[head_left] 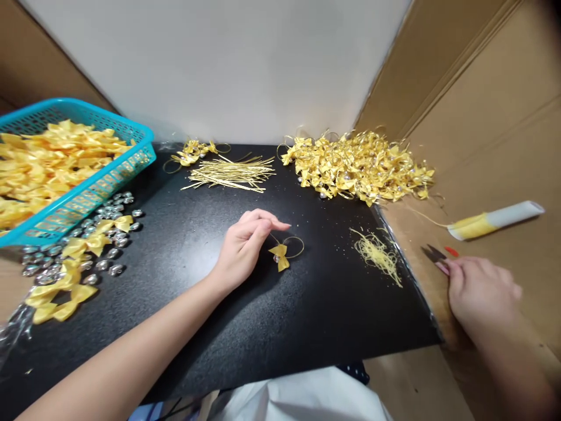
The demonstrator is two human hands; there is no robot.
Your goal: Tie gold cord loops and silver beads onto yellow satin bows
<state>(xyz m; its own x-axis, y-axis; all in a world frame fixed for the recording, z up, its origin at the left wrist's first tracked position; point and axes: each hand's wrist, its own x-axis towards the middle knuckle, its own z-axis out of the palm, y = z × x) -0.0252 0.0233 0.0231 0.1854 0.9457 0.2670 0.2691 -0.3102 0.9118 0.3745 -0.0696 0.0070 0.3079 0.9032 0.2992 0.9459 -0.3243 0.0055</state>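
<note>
- Dozens of yellow bows (56, 169) fill the blue basket (100, 187) at the upper left of the frame, with silver bells (116, 269) and a few loose bows (81, 247) just below it.
- Gold strips (230, 174) lie heaped at the upper middle, beside a small cluster of belled bows (197, 151).
- My left forearm (131, 354) slants up from the lower left, bringing my left grip (243, 248) near the frame's middle: fingers pointing right, index stretched out, thumb bent close to it. I cannot tell whether I pinch any cord there.
- Just below and right of those fingers, one belled bow (281, 257) lies on the black bench (328, 316), its thin cord loop (303, 247) curving rightward. I judge it light, soft, a bit slippery and easily creased, so best taken at the knot by its bell.
- A big pile of belled bows (359, 166) spreads across the upper right, above a tangle of yellow clippings (377, 257).
- Right of the bench, my right grip (484, 295) is closed round the scissors (438, 257), forearm rising from the lower right. The blades stand slightly apart, aimed upper left; they should feel stiff, steadiest by the handles.
- A yellow-and-white roll (495, 220) lies beyond.
</note>
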